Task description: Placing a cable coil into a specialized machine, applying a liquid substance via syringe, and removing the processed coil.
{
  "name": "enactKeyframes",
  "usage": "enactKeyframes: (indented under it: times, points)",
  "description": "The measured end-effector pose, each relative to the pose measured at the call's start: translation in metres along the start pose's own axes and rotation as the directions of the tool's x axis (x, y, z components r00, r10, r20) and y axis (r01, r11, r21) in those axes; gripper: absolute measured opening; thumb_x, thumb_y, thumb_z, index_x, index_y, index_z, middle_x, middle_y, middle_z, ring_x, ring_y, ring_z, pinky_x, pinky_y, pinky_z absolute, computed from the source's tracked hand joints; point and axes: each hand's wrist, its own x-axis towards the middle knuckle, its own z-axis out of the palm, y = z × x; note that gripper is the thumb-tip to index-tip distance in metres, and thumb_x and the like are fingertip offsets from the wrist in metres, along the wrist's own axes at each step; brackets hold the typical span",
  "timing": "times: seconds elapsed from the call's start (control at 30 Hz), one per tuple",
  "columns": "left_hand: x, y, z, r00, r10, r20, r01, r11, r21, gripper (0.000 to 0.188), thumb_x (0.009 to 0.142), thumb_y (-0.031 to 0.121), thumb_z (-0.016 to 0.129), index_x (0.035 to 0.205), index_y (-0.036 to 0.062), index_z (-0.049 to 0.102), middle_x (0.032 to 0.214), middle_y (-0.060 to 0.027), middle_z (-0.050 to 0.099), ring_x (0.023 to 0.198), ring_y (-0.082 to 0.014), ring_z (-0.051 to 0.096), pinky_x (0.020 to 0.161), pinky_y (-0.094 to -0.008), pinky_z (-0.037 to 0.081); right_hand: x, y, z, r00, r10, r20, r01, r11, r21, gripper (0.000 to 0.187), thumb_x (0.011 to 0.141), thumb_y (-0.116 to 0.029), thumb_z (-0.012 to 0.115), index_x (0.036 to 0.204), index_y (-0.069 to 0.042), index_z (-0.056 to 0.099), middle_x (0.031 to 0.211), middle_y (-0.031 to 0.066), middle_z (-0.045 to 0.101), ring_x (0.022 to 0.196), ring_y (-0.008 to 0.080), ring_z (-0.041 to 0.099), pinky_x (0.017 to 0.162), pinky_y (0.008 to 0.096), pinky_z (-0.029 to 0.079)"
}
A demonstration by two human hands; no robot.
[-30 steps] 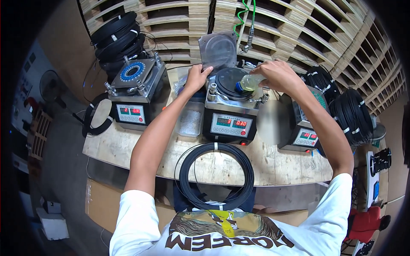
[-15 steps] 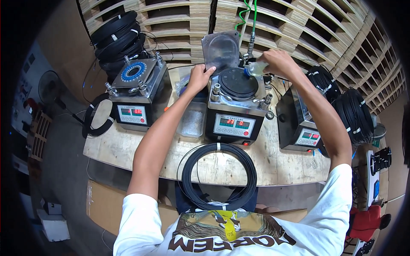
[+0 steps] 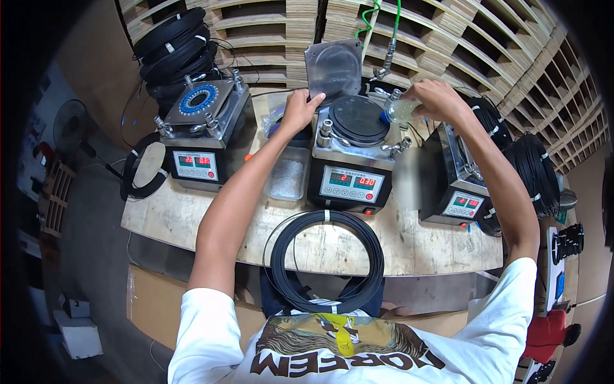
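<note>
My left hand point(image 3: 299, 110) grips the lower left corner of a square grey plate point(image 3: 333, 69) with a round recess, its thumb on the near face. The plate stands tilted up behind the middle polishing machine point(image 3: 351, 176). On top of that machine lies a round black disc point(image 3: 359, 120), with metal corner posts around it. My right hand point(image 3: 436, 100) is closed around a clear squeeze bottle point(image 3: 402, 111) with a blue cap. The bottle is tipped, cap end toward the disc's right edge. A coil of black cable point(image 3: 279, 259) rests at the table's front edge, against my lap.
A machine at left point(image 3: 195, 168) carries a plate with a blue ring of connectors point(image 3: 198, 100); another machine point(image 3: 451, 182) stands at right. A clear tub point(image 3: 285, 176) sits left of the middle machine. Black cable coils point(image 3: 176, 61) pile behind. A green air hose point(image 3: 397, 22) hangs above.
My right hand and the bottle have moved right, from over the disc to its right edge. My left hand stays on the plate. The middle machine's display has changed.
</note>
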Motion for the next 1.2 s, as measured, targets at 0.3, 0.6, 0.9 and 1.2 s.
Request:
enactKeyframes:
  times: [0.3, 0.6, 0.9, 1.2]
  points:
    - [-0.001, -0.003, -0.002, 1.000, -0.001, 0.005, 0.001, 1.000, 0.025, 0.046, 0.089, 0.033, 0.075, 0.074, -0.0081, 0.062, 0.064, -0.0249, 0.058, 0.056, -0.0282, 0.056, 0.058, -0.0443, 0.044, 0.047, -0.034, 0.003, 0.987, -0.120, -0.110, 0.125, 0.991, 0.045, 0.050, 0.074, -0.019, 0.082, 0.123, -0.021, 0.072, 0.106, 0.0114, 0.074, 0.099, 0.0337, 0.068, 0.083, 0.0442, 0.054]
    - [0.004, -0.012, 0.001, 0.999, 0.036, 0.016, -0.037, 0.998, 0.059, 0.050, 0.088, 0.038, 0.074, 0.074, -0.0072, 0.061, 0.064, -0.0233, 0.057, 0.057, -0.0278, 0.054, 0.058, -0.0442, 0.042, -0.043, -0.003, 0.032, 0.987, 0.127, -0.096, -0.101, 0.966, 0.238, 0.057, 0.080, -0.025, 0.080, 0.132, -0.012, 0.062, 0.128, 0.0138, 0.065, 0.117, 0.0356, 0.060, 0.095, 0.0457, 0.051]
    - [0.011, -0.020, -0.002, 0.996, 0.035, 0.078, -0.046, 0.988, 0.146, 0.055, 0.090, 0.048, 0.070, 0.078, -0.0057, 0.066, 0.062, -0.0043, 0.056, 0.061, -0.0110, 0.045, 0.057, -0.0365, 0.039, -0.140, -0.024, 0.237, 0.705, 0.704, -0.088, 0.095, 0.030, 0.995, 0.063, 0.083, -0.021, 0.083, 0.136, -0.004, 0.053, 0.111, 0.0063, 0.064, 0.110, 0.0176, 0.059, 0.092, 0.0315, 0.048]
    - [0.012, -0.019, 0.001, 0.998, 0.017, 0.068, -0.020, 0.999, 0.048, 0.053, 0.091, 0.045, 0.071, 0.081, -0.0069, 0.067, 0.064, -0.0059, 0.057, 0.062, -0.0111, 0.046, 0.059, -0.0347, 0.042, -0.174, -0.088, 0.340, 0.625, 0.778, -0.064, -0.117, 0.174, 0.978, 0.082, 0.073, -0.017, 0.088, 0.142, -0.004, 0.046, 0.120, 0.0176, 0.064, 0.110, 0.0245, 0.062, 0.093, 0.0368, 0.052]
